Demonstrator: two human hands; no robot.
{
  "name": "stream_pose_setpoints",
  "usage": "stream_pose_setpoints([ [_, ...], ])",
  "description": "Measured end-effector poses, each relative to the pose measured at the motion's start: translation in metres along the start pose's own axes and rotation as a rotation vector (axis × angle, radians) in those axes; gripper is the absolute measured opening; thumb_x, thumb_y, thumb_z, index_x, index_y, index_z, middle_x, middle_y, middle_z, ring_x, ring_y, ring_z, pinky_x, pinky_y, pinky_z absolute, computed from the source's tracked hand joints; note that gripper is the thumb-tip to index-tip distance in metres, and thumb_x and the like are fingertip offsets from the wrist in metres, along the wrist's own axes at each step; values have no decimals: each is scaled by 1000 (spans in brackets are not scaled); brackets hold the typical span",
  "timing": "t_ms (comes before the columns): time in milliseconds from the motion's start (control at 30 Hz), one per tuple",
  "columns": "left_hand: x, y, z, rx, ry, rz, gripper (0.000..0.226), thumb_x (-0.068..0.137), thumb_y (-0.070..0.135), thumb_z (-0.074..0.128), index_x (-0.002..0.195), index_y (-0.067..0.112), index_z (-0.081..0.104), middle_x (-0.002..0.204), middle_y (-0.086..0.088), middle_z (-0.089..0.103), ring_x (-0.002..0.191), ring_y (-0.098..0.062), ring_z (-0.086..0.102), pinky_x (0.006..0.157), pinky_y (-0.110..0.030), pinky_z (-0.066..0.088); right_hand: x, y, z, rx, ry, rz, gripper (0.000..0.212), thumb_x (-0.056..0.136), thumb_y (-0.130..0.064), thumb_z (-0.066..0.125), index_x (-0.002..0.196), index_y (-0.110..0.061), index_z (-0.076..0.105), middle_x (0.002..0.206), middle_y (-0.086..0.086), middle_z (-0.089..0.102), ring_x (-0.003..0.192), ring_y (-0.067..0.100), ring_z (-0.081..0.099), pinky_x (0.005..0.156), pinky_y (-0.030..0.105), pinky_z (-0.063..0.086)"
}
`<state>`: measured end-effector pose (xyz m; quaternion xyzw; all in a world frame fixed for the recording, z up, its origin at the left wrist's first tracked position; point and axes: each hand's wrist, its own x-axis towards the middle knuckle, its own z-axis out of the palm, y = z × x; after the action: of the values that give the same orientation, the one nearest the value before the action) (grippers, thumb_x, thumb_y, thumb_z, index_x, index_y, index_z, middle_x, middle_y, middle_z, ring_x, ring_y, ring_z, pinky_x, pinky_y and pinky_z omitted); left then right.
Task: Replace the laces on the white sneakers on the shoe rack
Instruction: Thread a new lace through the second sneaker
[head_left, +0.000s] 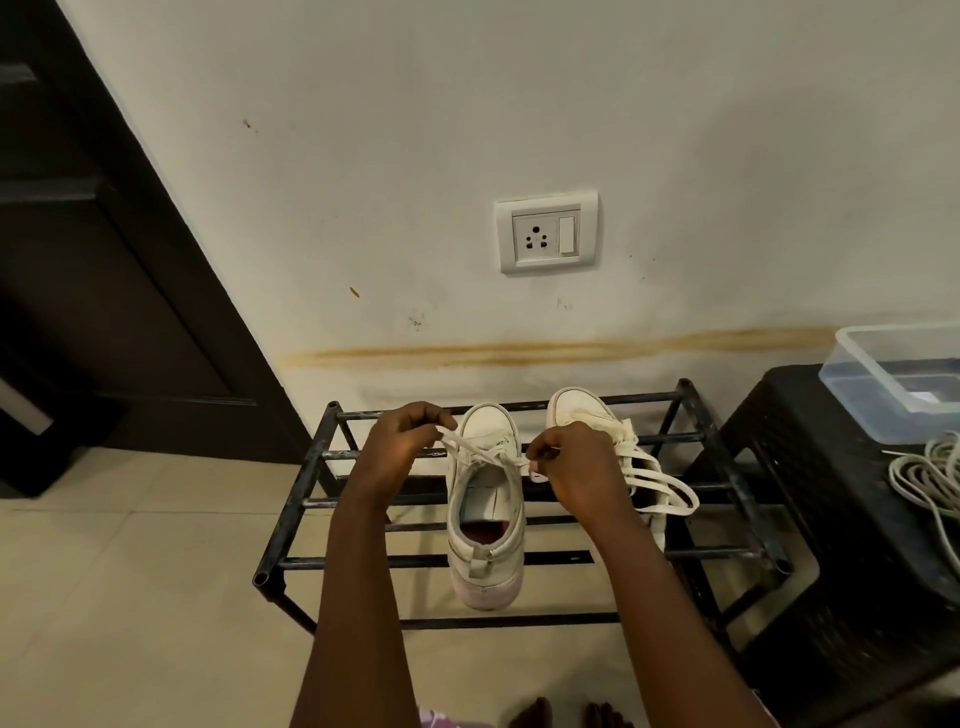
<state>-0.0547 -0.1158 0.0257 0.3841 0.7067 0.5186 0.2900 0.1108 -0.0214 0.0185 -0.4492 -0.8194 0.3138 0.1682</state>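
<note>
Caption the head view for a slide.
Left hand and right hand pinch the lace of one white sneaker on the shoe rack; second sneaker alongside.

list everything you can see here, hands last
white sneakers: two, white, side by side on the shoe rack, toes toward the wall
lace: one, white, across the left sneaker's front eyelets
loose laces: white, trailing off the right sneaker
shoe rack: one, black metal, against the wall
stool: one, black, right of the rack
container: one, clear plastic, on the stool
coiled cord: one, white, on the stool near the container
socket: one, white, on the wall above the rack
door: one, dark, far left
left hand: pinches the lace's left end
right hand: pinches the lace's right end
</note>
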Motion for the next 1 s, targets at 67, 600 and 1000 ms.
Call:
stream_pose_setpoints([
  [67,2,-4,-1,9,6,-5,33,83,-12,51,80,17,66,85,2,65,84,-11,59,71,-13,49,0,1,-3,-55,8,-15,19,87,-3,61,98,-10,74,100,7,72,95,19,65,86,27,50],
  [600,8,-14,16,333,132,99,11,86,10,63,93,12,70,82,0,67,78,-15,65,70,-22,50,-5,-4,-28,-434,13,-41,21,89,-14,58,107,-15,70,106,7,68,107,25,57,91,33,49],
  [1000,9,-21,9,139,-129,-41,26,85,0,61,95,24,66,94,5,69,98,-13,62,90,-31,46,-5,26,-58,-377,257,293,18,90,-8,54,102,-2,67,98,16,67,96,31,61,77,36,50],
])
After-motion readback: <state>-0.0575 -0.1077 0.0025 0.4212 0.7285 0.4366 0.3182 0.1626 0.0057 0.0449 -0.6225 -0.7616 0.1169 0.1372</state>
